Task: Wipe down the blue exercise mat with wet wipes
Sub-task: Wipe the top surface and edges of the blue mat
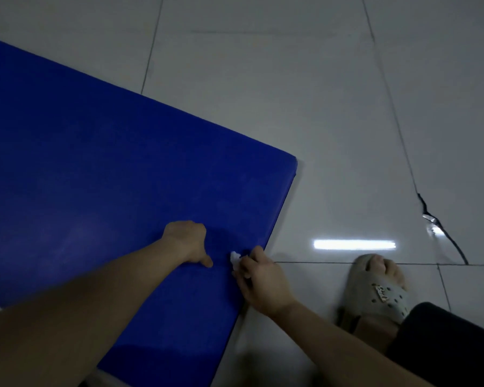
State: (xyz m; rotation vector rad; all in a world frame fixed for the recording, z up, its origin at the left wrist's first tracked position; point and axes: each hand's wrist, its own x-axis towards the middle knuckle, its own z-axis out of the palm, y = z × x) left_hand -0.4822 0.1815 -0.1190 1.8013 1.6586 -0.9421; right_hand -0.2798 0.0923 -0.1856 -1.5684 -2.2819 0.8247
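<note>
The blue exercise mat point(101, 169) lies flat on the tiled floor and fills the left half of the view. My left hand point(189, 241) rests on the mat near its right edge, knuckles bent, thumb pointing right. My right hand point(260, 277) grips a crumpled white wet wipe point(234, 258) and holds it against the mat at that right edge, close to the left thumb. Only a small tuft of the wipe shows past the fingers.
Glossy grey floor tiles point(319, 107) surround the mat. A foot in a beige clog point(380, 289) stands right of my right hand, with a dark trouser leg point(453, 344) behind it. A cracked tile joint point(436, 227) runs at far right beside a bright lamp reflection.
</note>
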